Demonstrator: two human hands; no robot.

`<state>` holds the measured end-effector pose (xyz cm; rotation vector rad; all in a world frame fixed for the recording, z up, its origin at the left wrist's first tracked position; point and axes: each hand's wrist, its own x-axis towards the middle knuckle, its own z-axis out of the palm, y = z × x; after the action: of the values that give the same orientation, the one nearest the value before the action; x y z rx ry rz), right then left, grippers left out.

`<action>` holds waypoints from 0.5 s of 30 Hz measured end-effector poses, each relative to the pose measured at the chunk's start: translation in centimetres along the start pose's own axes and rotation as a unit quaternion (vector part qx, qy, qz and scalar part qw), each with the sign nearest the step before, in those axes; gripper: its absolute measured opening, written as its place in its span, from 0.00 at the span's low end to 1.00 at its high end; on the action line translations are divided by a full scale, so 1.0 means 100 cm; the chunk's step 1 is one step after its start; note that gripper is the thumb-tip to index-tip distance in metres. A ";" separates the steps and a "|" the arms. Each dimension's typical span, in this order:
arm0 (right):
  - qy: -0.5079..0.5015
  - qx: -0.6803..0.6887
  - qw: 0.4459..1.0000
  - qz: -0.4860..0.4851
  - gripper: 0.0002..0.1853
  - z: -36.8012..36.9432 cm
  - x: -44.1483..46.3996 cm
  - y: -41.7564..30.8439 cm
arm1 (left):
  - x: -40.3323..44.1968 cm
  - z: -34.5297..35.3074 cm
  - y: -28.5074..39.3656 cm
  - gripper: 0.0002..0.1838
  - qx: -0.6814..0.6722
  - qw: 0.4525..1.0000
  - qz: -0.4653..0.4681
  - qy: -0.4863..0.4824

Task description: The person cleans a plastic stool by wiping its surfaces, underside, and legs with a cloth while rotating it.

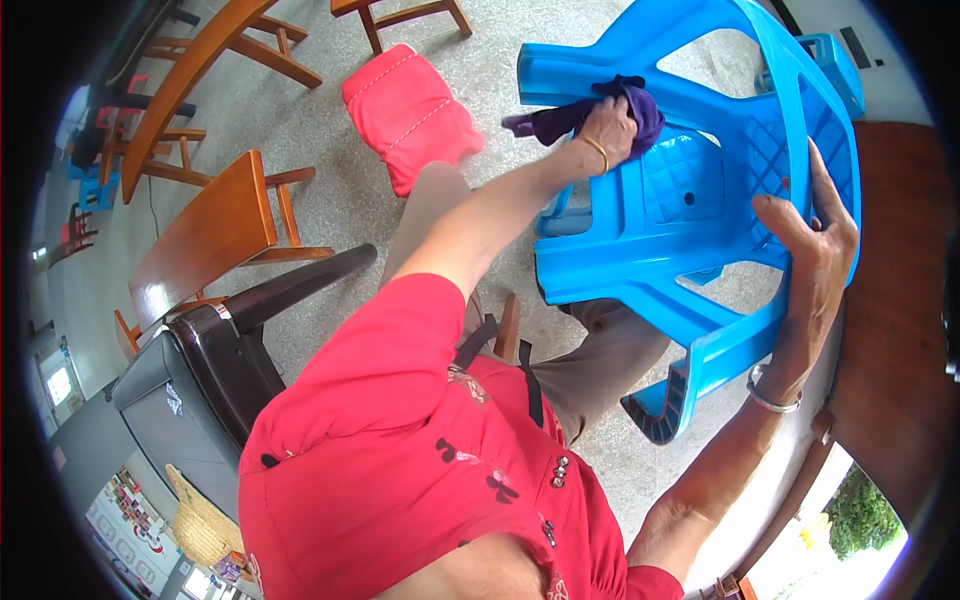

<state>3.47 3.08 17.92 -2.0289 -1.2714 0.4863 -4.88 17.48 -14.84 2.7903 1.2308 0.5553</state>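
Note:
A blue plastic armchair (630, 205) stands tipped in front of me, its seat and lattice backrest facing my side. My left hand (607, 132), with a gold bracelet at the wrist, is closed on a dark purple cloth (648, 115). It presses the bunched cloth against the chair near the front of the seat, and one end of the cloth trails off to the left. My right hand (822, 235), with a silver bracelet, grips the chair's curved outer frame, thumb on the near side. Its other fingers are partly hidden behind the frame.
A red padded cushion-like piece (415, 115) is beyond my knee. Wooden benches (205, 235) stand at the left, near a dark chair (190, 380) with a straw hat (200, 520) by it. A brown wooden panel (895, 300) borders the right side. Speckled floor (300, 130) lies below.

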 end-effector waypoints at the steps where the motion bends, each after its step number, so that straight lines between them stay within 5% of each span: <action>1: 0.010 -0.007 1.000 -0.009 0.44 0.002 0.001 0.000 | -0.007 -0.005 0.008 0.11 -0.042 0.999 -0.033 -0.011; 5: 0.020 -0.016 0.999 -0.022 0.44 0.003 0.006 0.001 | -0.068 -0.017 0.054 0.11 -0.070 0.985 0.136 -0.086; 10: 0.031 -0.015 0.999 -0.016 0.44 0.000 -0.002 0.001 | -0.109 -0.043 0.089 0.08 -0.257 0.951 0.159 -0.063; 13: 0.032 -0.025 0.999 -0.023 0.44 -0.001 -0.008 -0.001 | -0.093 -0.027 0.074 0.07 -0.234 0.948 0.199 -0.083; 15: 0.037 -0.023 0.998 -0.034 0.44 -0.001 -0.009 -0.002 | -0.071 -0.023 0.053 0.07 -0.127 0.957 0.260 -0.012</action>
<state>2.97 2.29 18.07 -2.0155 -1.3138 0.3506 -6.29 8.47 -13.95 2.8620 0.3635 0.6428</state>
